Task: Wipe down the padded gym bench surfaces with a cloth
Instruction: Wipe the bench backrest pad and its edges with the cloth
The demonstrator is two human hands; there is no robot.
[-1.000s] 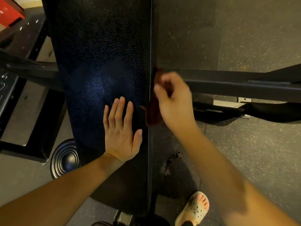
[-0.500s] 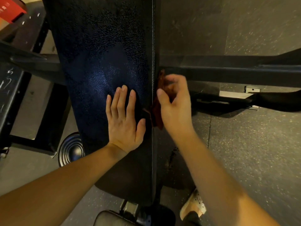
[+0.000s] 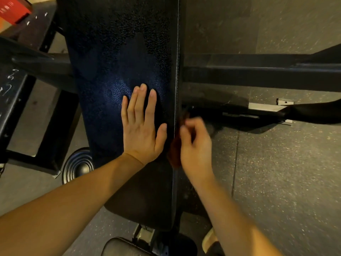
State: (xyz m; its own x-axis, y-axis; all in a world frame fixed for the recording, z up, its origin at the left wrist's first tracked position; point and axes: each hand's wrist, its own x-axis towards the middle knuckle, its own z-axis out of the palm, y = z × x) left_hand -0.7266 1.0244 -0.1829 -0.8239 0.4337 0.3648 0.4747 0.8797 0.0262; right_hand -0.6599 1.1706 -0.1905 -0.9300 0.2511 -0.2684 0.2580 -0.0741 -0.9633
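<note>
A long black padded bench back runs up the middle of the view, its textured top shining blue. My left hand lies flat on the pad with fingers spread, near the right edge seam. My right hand is closed on a dark red-brown cloth and presses it against the pad's right side edge, just beside my left thumb. Most of the cloth is hidden behind my right hand. A second pad, the seat, shows at the bottom edge.
Black steel frame bars cross under the bench to the right and left. A round black weight plate lies on the floor at the left. A red box sits top left. My sandalled foot stands on the speckled rubber floor.
My right hand has slid the cloth down the pad's right edge toward me. My left hand stays flat on the pad. The camera has shifted, so the bench sits lower in view.
</note>
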